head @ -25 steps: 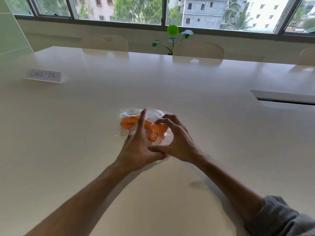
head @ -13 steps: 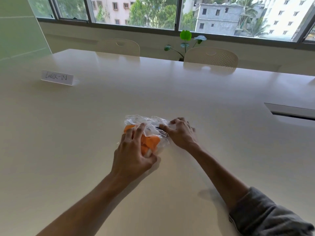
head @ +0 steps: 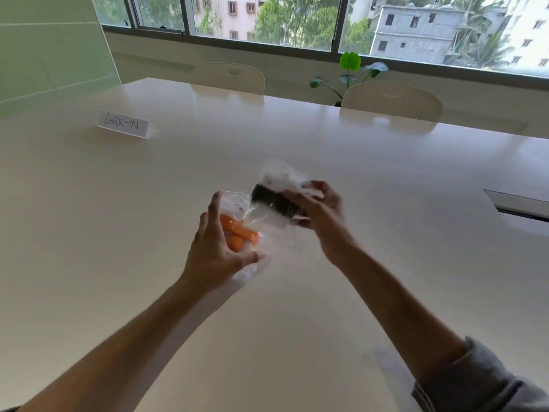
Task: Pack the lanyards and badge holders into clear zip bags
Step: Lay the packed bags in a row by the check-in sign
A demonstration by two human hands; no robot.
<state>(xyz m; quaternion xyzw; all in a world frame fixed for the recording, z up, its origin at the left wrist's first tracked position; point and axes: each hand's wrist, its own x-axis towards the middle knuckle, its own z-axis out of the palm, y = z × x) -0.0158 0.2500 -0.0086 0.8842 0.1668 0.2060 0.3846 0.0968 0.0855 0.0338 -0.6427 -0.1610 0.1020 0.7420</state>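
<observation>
Nearest, the left hand [head: 218, 248] cups a crinkly clear zip bag [head: 237, 203] stuffed with a bunched orange lanyard [head: 239, 233], fingers curled round it above the smooth white table [head: 118, 233]. Just beyond, the right hand [head: 319, 209] pinches a blurred second clear bag [head: 280, 179] with dark contents. Farther back stands a folded "CHECK-IN" card [head: 123, 124].

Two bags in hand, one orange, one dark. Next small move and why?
Probably set the dark-filled bag down on the table, clear of the other. The right hand holds it lifted and blurred with motion, while the left hand holds the bag with the orange lanyard low by the tabletop. Whether either zip is sealed cannot be told, so a free hand to check seems sensible.
</observation>
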